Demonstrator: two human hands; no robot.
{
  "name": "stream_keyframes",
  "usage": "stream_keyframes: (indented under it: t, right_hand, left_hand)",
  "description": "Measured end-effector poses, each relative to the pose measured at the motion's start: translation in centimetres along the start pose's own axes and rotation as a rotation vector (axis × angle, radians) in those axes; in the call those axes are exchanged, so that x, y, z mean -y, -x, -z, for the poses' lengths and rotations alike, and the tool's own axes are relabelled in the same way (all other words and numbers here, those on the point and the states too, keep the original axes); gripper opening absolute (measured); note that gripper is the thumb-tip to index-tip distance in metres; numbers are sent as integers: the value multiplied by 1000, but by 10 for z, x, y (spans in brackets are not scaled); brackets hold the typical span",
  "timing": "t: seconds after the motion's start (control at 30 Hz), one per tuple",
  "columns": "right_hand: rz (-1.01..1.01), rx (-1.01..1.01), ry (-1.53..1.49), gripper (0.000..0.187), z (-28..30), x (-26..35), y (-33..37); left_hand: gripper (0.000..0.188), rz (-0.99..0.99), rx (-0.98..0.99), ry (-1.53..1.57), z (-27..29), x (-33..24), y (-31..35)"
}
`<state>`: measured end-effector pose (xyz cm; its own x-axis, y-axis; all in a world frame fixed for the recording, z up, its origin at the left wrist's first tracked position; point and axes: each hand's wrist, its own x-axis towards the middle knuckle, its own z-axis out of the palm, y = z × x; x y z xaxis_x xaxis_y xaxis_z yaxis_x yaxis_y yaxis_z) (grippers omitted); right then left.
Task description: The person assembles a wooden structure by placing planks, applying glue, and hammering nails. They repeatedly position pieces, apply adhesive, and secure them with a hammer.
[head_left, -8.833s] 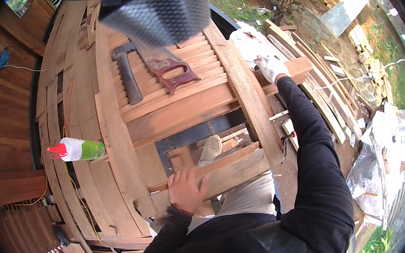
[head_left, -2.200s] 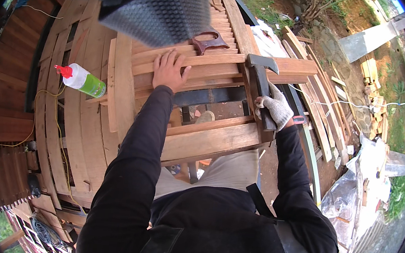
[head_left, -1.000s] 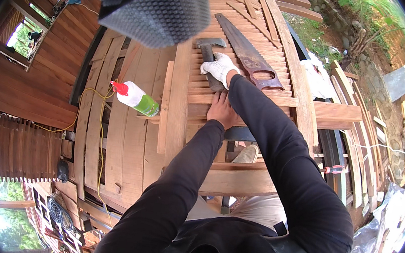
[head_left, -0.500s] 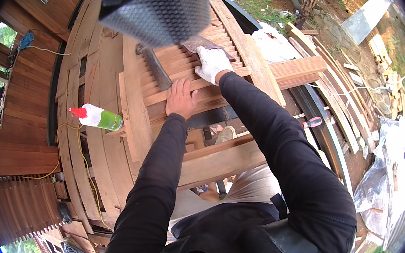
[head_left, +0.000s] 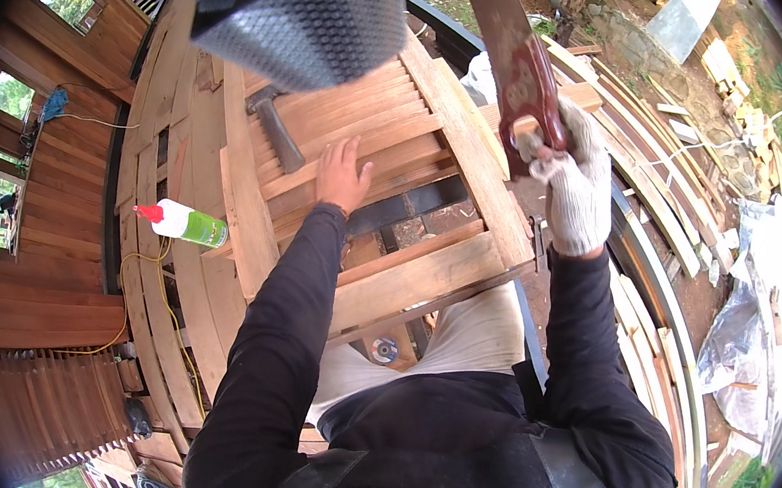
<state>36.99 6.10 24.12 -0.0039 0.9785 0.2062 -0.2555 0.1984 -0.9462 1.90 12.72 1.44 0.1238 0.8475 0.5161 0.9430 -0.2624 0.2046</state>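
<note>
My right hand [head_left: 580,193], in a white knit glove, grips the reddish-brown handle of a handsaw [head_left: 498,25], raised beyond the right side of a slatted wooden frame [head_left: 490,183]. The saw's blade points up and away, its far end cut off by the picture's top edge. Bare and spread flat, my left hand [head_left: 342,179] rests on the frame's slats. Just left of its fingers lies a hammer [head_left: 280,135] across the slats. A white and green glue bottle [head_left: 189,223] with a red cap lies on its side to the left.
Wooden boards [head_left: 148,303] lie under and left of the frame, with a yellow cord [head_left: 172,316] across them. A cutting disc [head_left: 385,350] shows below the frame. Long planks [head_left: 657,154] and clear plastic sheeting [head_left: 738,332] lie to the right. A dark padded object [head_left: 310,27] blocks the upper view.
My right hand has moved right and toward me, lifting the saw off the frame, its handle and blade now plainly visible. My left hand stays on the slats, fingers a little more spread.
</note>
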Motion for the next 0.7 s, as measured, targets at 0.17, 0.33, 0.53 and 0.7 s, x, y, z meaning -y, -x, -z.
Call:
stream_keyframes:
  t: [0.17,0.33,0.53,0.7]
  right_hand:
    - [245,-35,337,91,44,-22,70]
    - [216,-103,651,76,59,-50,119]
    - [-43,-299,551,54,40,-43,146]
    - [-140,-200,484,44,47,-64,152]
  left_hand:
    - [47,189,234,216,-35,-64,-73]
    - [60,421,541,128,-45,-103,-121]
    - [65,533,664,191,-48,-92,-127]
    - [66,509,663,197,-51,-88,-129]
